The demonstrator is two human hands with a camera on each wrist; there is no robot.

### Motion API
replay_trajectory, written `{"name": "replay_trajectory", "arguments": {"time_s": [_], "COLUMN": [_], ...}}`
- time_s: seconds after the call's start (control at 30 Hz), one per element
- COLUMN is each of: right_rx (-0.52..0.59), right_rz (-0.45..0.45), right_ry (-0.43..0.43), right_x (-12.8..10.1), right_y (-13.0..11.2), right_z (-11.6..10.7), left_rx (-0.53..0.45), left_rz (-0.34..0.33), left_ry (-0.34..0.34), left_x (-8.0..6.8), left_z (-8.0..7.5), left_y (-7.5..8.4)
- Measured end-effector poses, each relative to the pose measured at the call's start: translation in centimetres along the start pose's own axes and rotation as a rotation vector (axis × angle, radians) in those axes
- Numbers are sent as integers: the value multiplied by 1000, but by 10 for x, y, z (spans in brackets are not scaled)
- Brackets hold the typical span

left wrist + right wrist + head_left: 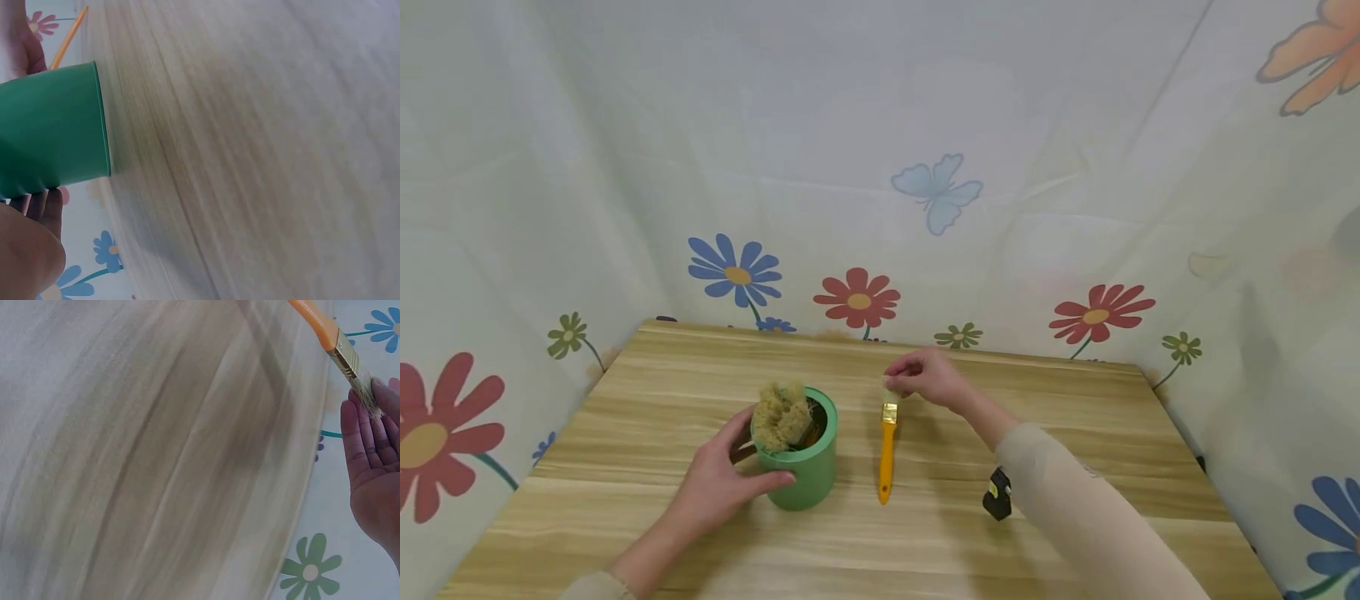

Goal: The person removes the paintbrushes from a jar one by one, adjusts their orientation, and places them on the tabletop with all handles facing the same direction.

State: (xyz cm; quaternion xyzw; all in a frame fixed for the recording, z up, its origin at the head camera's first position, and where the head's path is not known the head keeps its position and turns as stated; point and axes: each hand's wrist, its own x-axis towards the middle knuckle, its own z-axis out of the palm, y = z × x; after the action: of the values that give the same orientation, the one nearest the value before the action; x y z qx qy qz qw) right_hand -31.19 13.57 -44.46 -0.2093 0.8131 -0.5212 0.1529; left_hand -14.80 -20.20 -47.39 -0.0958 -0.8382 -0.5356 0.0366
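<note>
My left hand (718, 475) grips a green cylindrical pot (812, 479) from its left side, the thumb along the near wall and the fingers round the far side. A beige, fuzzy-looking tuft (781, 417) sticks up out of the pot. Right of the pot, my right hand (931, 379) pinches the pale bristles of a paintbrush (887, 450) between thumb and fingers. The brush has a yellow-orange handle pointing toward me and a gold ferrule. In the right wrist view the bristles (367, 394) lie against the fingers.
A small black tape measure (997, 494) with a yellow label sits beside my right forearm. The wood-grain table (700, 375) ends at a white cloth (820, 125) printed with flowers and a butterfly, which hangs behind and at both sides.
</note>
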Motion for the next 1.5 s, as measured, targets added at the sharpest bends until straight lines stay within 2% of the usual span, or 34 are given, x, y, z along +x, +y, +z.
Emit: {"name": "replay_trajectory", "arguments": {"time_s": [0.2,0.53,0.9,1.27,1.5], "right_rx": [1,-7,-138,-282,-263], "right_rz": [63,51,65,45,36], "right_ry": [13,68,147,182,173], "right_x": [4,11,7,2,-8], "right_y": [8,26,29,29,26], "right_z": [8,19,28,26,13], "left_rx": [4,4,5,10,8], "left_rz": [2,-9,4,-7,-15], "left_ry": [5,3,4,8,4], "left_x": [0,-1,-1,-2,-1], "left_z": [-1,0,0,1,1], "left_y": [2,3,4,2,4]}}
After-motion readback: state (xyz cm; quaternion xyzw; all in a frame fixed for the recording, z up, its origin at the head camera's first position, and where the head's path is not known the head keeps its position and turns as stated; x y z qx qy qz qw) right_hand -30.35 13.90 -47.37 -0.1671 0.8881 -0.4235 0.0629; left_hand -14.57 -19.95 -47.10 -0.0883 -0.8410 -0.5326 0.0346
